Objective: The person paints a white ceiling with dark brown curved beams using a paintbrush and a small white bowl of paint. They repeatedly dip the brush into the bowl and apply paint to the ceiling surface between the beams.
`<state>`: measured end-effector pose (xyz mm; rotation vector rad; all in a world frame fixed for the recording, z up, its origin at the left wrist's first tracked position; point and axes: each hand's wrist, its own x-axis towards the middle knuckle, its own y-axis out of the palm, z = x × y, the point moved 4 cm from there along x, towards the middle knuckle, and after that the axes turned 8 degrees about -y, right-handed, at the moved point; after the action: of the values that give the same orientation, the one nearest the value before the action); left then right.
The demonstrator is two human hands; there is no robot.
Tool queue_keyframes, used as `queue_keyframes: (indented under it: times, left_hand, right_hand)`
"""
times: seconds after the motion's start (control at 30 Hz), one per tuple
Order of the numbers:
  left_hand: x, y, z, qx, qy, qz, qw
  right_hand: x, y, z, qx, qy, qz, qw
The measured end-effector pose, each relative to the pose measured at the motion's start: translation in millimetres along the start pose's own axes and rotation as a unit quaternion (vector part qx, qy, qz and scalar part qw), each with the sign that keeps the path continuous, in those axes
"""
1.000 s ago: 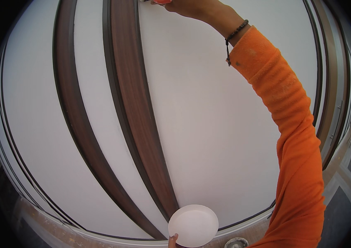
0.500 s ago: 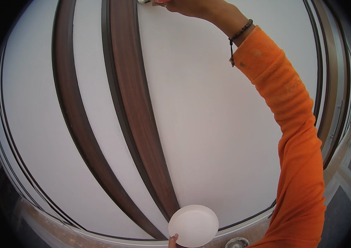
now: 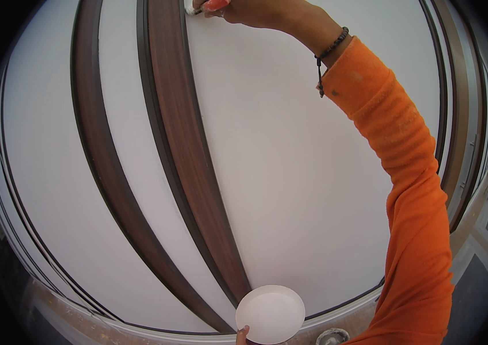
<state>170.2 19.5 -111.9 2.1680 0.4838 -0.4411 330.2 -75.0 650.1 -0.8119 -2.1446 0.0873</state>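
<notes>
My right hand (image 3: 255, 10) reaches to the top edge of the view, shut on a small tool with a red handle (image 3: 216, 4) whose pale tip (image 3: 191, 8) touches the white panel (image 3: 290, 149) beside a dark wood-grain strip (image 3: 189, 149). The arm wears an orange sleeve (image 3: 410, 190) and a dark bead bracelet (image 3: 331, 47). At the bottom edge, a fingertip of my left hand (image 3: 243, 332) grips the rim of a round white dish (image 3: 270, 314); the rest of that hand is out of view.
A second dark wood-grain strip (image 3: 109, 172) curves down the left side. Thin dark trim lines run along the panel's left edge (image 3: 8, 190) and right edge (image 3: 456, 115). A small round grey object (image 3: 331, 337) sits at the bottom. Grey floor (image 3: 479, 287) shows at lower right.
My right hand has slid a little left along the top of the panel, bringing the tool's tip to the wood strip's edge. The white dish has stayed in place.
</notes>
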Motion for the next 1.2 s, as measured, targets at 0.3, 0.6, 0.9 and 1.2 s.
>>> queue_keyframes:
  times: [0.3, 0.6, 0.9, 1.2]
  left_hand:
    - [-9, -4, -8, -0.002, 0.006, -0.016, 1.000]
    - [6, -8, 4, 0.006, 0.000, 0.004, 1.000]
    - [11, -4, 6, -0.004, -0.002, -0.005, 1.000]
    - [13, -10, 7, -0.006, 0.003, -0.008, 1.000]
  right_hand:
    - [-2, 0, 14, 0.032, 0.016, 0.025, 0.999]
    - [1, -9, 2, -0.013, -0.015, -0.078, 0.997]
    - [-76, 42, 33, -0.012, -0.054, -0.030, 0.998]
    - [-53, 4, 23, 0.039, -0.081, -0.109, 0.990]
